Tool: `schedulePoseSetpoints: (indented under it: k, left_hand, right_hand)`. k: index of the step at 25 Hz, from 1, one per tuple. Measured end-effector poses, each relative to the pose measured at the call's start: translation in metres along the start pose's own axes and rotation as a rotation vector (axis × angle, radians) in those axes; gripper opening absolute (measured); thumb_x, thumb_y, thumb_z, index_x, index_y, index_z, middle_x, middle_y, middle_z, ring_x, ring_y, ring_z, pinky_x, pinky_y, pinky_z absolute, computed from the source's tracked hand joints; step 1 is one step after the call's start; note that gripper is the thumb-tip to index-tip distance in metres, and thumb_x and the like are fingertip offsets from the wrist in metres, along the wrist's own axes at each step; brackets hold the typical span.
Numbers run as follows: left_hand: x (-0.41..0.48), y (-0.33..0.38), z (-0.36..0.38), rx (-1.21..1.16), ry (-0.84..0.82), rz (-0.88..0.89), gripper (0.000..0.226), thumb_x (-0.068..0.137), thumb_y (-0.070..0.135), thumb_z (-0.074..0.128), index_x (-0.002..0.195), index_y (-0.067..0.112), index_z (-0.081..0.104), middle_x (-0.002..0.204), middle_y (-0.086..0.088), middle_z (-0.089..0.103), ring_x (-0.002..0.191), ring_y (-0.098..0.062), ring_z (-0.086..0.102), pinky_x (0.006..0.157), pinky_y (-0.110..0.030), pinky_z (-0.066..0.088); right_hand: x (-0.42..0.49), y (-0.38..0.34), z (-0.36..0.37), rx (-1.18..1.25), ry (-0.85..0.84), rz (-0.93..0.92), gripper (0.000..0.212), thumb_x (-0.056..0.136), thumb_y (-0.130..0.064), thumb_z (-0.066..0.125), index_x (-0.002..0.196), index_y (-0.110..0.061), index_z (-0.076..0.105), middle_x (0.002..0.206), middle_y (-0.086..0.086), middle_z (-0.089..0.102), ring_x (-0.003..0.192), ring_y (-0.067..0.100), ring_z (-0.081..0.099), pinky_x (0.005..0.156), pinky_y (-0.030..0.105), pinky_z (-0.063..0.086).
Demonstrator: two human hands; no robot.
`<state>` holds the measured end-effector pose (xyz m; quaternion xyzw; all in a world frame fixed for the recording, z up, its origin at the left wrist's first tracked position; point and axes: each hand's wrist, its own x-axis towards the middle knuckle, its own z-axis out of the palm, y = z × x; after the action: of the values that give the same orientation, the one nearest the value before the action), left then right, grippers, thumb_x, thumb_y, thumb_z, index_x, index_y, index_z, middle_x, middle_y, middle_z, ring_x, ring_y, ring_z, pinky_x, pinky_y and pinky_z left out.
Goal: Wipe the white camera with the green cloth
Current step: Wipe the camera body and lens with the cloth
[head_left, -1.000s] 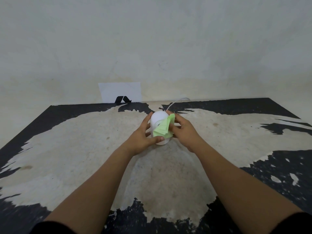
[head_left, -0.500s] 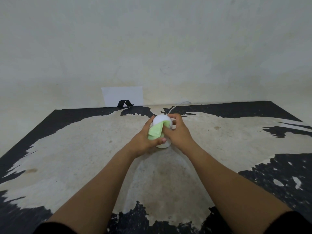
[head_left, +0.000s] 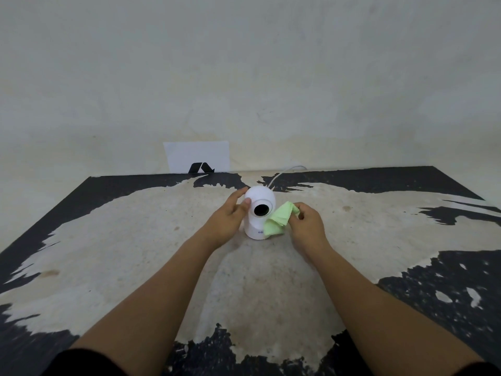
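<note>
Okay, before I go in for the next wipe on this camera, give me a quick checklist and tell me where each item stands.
1. Left hand steadying the white camera: ok, fingers rest on its head.
2. Green cloth held: ok, pinched in the right hand.
3. Cloth on the camera: cannot tell, it hangs beside the base and may only overlap it.
4. Lens uncovered: ok, the dark circle faces you.
5. Camera upright on the table: ok.
6. White cable slack: cannot tell, it runs off behind the camera.
</note>
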<state>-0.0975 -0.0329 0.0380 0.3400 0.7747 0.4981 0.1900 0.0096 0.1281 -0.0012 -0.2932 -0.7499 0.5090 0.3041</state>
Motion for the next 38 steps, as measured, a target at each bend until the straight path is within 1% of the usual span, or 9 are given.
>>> schedulePoseSetpoints:
  k: [6,10,15,18,21,23,25,34,38]
  left_hand:
    - [0.003,0.007,0.006,-0.128,0.077,-0.006,0.034,0.101,0.026,0.033,0.133,0.028,0.044,0.130,-0.004,0.055,0.109,-0.021,0.059,0.055,-0.003,0.045]
    - [0.004,0.006,0.005,-0.166,0.087,0.001,0.032,0.099,0.025,0.038,0.130,0.028,0.048,0.121,0.003,0.058,0.105,-0.016,0.061,0.066,-0.010,0.049]
    - [0.008,0.011,-0.011,0.104,0.235,0.273,0.068,0.089,0.005,0.050,0.147,0.029,0.023,0.153,0.009,0.029,0.142,-0.009,0.025,0.110,-0.025,0.025]
    - [0.004,0.018,-0.009,0.277,0.081,0.272,0.058,0.092,0.012,0.047,0.146,0.027,0.031,0.148,0.009,0.039,0.132,-0.003,0.035,0.102,-0.015,0.025]
    - [-0.004,0.001,0.002,0.253,0.105,0.176,0.039,0.097,0.030,0.043,0.135,0.028,0.049,0.114,0.011,0.063,0.103,-0.009,0.054,0.083,-0.021,0.039]
    - [-0.010,-0.011,0.012,0.242,0.125,0.096,0.021,0.097,0.032,0.042,0.093,0.025,0.062,0.073,0.008,0.058,0.073,-0.017,0.051,0.061,-0.025,0.035]
    - [-0.015,-0.017,0.022,0.346,0.167,0.048,0.035,0.096,0.024,0.043,0.062,0.020,0.041,0.057,0.004,0.043,0.063,-0.022,0.042,0.051,-0.028,0.027]
    - [-0.031,-0.009,0.064,0.866,0.216,0.145,0.029,0.095,0.026,0.037,0.088,0.008,0.059,0.087,-0.014,0.067,0.077,-0.032,0.059,0.061,-0.034,0.037]
    - [-0.025,-0.009,0.085,0.839,0.166,0.211,0.026,0.093,0.021,0.039,0.099,0.014,0.064,0.093,-0.011,0.070,0.082,-0.031,0.062,0.065,-0.034,0.039]
  right_hand:
    - [0.012,-0.044,0.016,0.133,-0.070,0.006,0.029,0.092,-0.018,0.047,0.114,-0.025,0.064,0.115,0.000,0.067,0.104,0.020,0.061,0.094,0.043,0.051]
    - [0.002,-0.074,0.029,-0.034,-0.146,-0.210,0.049,0.095,-0.017,0.047,0.142,-0.024,0.034,0.123,-0.002,0.063,0.106,0.012,0.053,0.090,0.027,0.040]
    - [-0.003,-0.076,0.034,-0.095,-0.234,-0.289,0.052,0.100,-0.021,0.032,0.149,-0.024,0.014,0.121,-0.004,0.065,0.108,0.013,0.048,0.110,0.042,0.033]
    - [-0.001,-0.074,0.027,0.106,-0.169,-0.254,0.048,0.099,-0.016,0.032,0.145,-0.025,0.021,0.127,0.002,0.058,0.111,0.015,0.053,0.092,0.025,0.046]
    - [-0.007,-0.062,0.021,0.167,-0.067,-0.177,0.043,0.098,-0.014,0.037,0.140,-0.021,0.032,0.138,0.007,0.049,0.127,0.018,0.047,0.105,0.032,0.039]
    - [-0.014,-0.049,0.019,0.107,-0.117,-0.135,0.042,0.099,-0.020,0.038,0.140,-0.022,0.037,0.142,0.003,0.048,0.130,0.018,0.045,0.106,0.030,0.036]
    - [-0.019,-0.041,0.018,0.027,-0.192,-0.121,0.044,0.100,-0.026,0.036,0.144,-0.024,0.036,0.147,-0.002,0.045,0.134,0.016,0.042,0.106,0.025,0.032]
    - [-0.008,-0.035,0.011,0.072,-0.297,-0.038,0.044,0.098,-0.036,0.040,0.142,-0.042,0.035,0.150,-0.007,0.042,0.131,0.016,0.044,0.109,0.046,0.040]
    - [-0.008,-0.040,0.004,0.052,-0.332,-0.049,0.044,0.101,-0.026,0.036,0.144,-0.032,0.034,0.153,-0.005,0.035,0.138,0.012,0.033,0.112,0.026,0.026]
